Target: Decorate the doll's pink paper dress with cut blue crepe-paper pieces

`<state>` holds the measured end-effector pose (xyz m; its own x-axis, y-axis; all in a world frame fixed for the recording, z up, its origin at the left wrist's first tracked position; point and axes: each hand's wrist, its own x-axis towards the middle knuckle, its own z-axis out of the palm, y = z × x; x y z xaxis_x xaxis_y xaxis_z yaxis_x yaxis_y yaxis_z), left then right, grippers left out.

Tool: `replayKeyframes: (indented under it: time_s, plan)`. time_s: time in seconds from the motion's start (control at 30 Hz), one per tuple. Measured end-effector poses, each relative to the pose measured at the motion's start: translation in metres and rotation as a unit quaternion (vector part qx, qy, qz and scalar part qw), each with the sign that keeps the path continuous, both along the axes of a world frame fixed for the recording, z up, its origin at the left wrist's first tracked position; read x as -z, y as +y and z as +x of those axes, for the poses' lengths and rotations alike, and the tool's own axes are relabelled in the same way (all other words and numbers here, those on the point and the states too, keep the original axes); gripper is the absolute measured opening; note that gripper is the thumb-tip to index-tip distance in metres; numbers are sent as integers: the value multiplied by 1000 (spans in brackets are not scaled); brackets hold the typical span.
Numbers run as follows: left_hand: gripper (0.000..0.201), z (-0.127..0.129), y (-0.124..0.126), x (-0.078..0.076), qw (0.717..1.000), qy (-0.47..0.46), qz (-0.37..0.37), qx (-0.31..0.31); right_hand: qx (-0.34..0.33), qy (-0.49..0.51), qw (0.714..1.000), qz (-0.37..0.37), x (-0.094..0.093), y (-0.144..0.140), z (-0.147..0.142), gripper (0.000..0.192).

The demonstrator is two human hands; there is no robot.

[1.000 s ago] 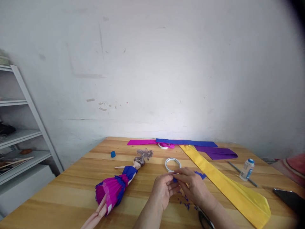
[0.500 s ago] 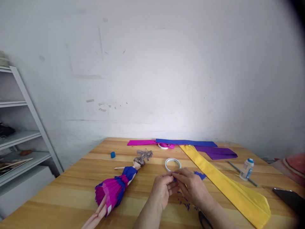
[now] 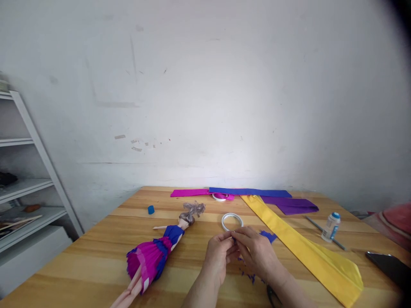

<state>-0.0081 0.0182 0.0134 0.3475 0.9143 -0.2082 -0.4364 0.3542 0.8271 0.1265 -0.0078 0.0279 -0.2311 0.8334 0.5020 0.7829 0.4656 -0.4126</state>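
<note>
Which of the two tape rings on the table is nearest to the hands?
The larger tape ring, lying flat just beyond the fingertips. The other ring lies farther back, at the magenta strip.

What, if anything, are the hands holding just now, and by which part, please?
Both hands, left and right, pinch a small blue paper scrap between their fingertips; it is mostly hidden, so the exact part cannot be told.

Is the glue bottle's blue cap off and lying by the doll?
No, the glue bottle stands capped at the right, far from the doll.
</note>
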Motion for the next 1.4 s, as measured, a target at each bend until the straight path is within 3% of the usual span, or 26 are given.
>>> replayKeyframes:
  time_s: [0.1, 0.17, 0.3, 0.5, 0.73, 0.97, 1.27, 1.4]
  plan:
    - [40, 2, -1, -6, 997, 69, 17, -40, 59, 107, 993, -2, 4, 6, 8, 32]
    - [41, 4, -2, -9, 991, 113, 50, -51, 82, 192, 977, -48, 5, 10, 14, 31]
    - [36, 5, -4, -9, 977, 175, 119, -42, 64, 270, 948, -159, 1, 11, 14, 34]
    - [26, 5, -7, -6, 963, 191, 189, -30, 78, 267, 948, -155, 2, 9, 4, 22]
    - [23, 4, -6, -12, 964, 205, 168, -13, 78, 278, 945, -157, 5, 11, 7, 27]
    - [19, 4, -1, -4, 921, 276, 273, -44, 92, 249, 953, -148, 8, 12, 7, 28]
    - [18, 3, -1, -2, 904, 322, 274, -63, 109, 225, 957, -147, 8, 10, 5, 29]
    - [14, 2, 4, 3, 912, 308, 262, -63, 105, 237, 953, -155, 7, 11, 6, 27]
